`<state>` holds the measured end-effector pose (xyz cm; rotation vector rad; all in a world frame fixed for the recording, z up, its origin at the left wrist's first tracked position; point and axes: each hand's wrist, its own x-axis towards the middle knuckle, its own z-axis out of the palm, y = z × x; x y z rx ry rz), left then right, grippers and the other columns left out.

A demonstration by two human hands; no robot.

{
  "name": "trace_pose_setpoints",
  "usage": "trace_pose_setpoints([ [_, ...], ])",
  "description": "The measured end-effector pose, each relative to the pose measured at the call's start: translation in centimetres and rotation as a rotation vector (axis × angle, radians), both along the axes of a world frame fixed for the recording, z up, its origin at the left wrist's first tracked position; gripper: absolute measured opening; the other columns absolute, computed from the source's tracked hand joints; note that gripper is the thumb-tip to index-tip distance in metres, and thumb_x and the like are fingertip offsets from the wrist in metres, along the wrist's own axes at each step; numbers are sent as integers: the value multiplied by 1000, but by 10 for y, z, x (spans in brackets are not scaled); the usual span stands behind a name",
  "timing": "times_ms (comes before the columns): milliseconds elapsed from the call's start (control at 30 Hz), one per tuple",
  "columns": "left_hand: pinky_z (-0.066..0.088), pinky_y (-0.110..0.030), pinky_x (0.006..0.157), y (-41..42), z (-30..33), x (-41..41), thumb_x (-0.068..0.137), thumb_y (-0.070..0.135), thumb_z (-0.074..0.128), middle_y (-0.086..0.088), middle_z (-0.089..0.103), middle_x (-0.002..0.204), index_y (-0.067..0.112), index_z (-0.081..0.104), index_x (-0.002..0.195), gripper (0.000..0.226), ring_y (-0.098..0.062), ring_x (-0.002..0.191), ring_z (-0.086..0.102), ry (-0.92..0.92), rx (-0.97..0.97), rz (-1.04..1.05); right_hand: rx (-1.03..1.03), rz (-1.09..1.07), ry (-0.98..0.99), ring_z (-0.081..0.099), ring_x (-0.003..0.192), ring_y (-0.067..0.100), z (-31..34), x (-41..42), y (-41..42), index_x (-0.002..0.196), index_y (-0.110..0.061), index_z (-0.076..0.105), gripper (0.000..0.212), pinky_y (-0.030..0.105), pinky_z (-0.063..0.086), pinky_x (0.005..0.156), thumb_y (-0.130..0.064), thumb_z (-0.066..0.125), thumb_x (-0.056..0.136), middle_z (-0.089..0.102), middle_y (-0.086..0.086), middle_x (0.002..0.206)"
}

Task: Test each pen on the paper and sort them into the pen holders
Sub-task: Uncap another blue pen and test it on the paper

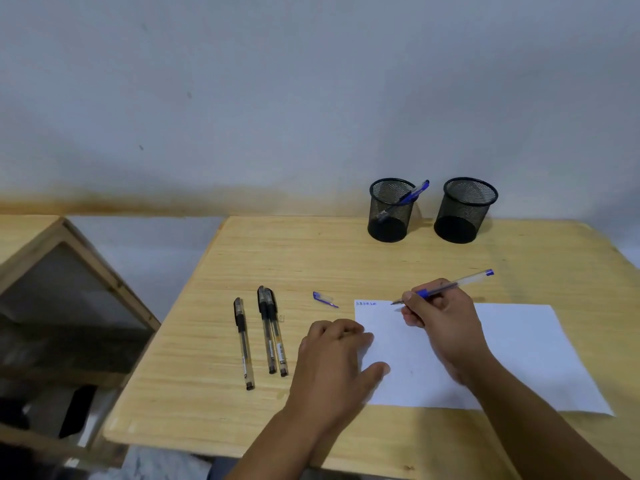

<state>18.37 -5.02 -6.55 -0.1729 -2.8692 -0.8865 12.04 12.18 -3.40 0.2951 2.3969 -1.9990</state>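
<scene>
On the paper | right grip pinches uncapped blue pen — clear barrel

This looks like a simple study or office corner in a plain room. A light wooden desk stands against a bare pale wall that has a brown stain along its lower part. Two black mesh pen holders stand at the back of the desk. A wooden frame is beside it.
</scene>
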Motion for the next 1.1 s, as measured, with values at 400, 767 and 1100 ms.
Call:
trace_pose_setpoints([
  [400, 31, -16, 86, -26, 24, -30, 92, 37, 57, 23, 56, 112, 32, 67, 119, 29, -5, 111, 44, 52, 23, 35, -138, -5, 13, 73, 72, 22, 6, 37, 20, 87, -7, 65, 9, 53, 57, 89, -13, 71, 88, 74, 10, 73],
  [767, 30, -28, 81, -52, 24, -70, 92, 23, 48, 15, 59, 115, 35, 70, 108, 30, -16, 105, 40, -87, -232, 138, -271, -16, 25, 69, 68, 22, 5, 69, 33, 88, 1, 62, 6, 51, 57, 86, -3, 66, 90, 73, 11, 71],
  [1100, 50, -25, 74, -34, 48, -37, 91, 29, 65, 21, 67, 88, 38, 70, 103, 15, 1, 81, 60, -77, 75, 88, -234, 34, 125, 71, 71, 28, 19, 76, 40, 86, -3, 65, 8, 36, 55, 73, 0, 72, 84, 73, 15, 75],
])
